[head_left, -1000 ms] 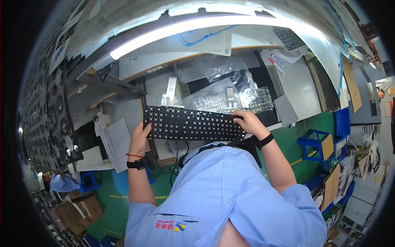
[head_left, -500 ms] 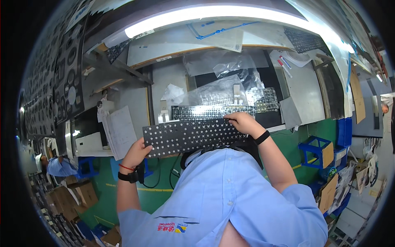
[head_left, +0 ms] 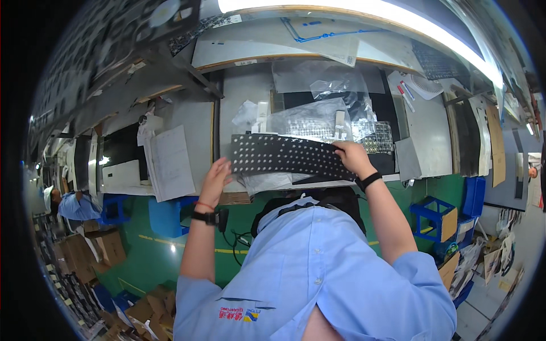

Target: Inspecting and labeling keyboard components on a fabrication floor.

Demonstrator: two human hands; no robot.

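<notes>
A long black flexible sheet dotted with rows of pale round spots spans the space between my hands, over the bench's front edge, its right part curving down. My right hand is closed on its right end, thumb and fingers pinching the upper corner. At the other end my left hand is beside the sheet's left edge, fingers apart and slightly blurred; whether they touch it is hard to see. Behind the sheet, two light metal clips or brackets stand on the bench, and clear plastic film covers a dotted panel.
Papers hang over the bench edge at left. To the right lie a grey sheet, a patterned panel, markers and a white fan-like disc. Blue stools stand on the green floor. Another person is far left.
The black sheet has moved up and away from me over the bench, covering the panel behind it, and now bends. My left hand has shifted up and right, its grip loosened; the right still holds.
</notes>
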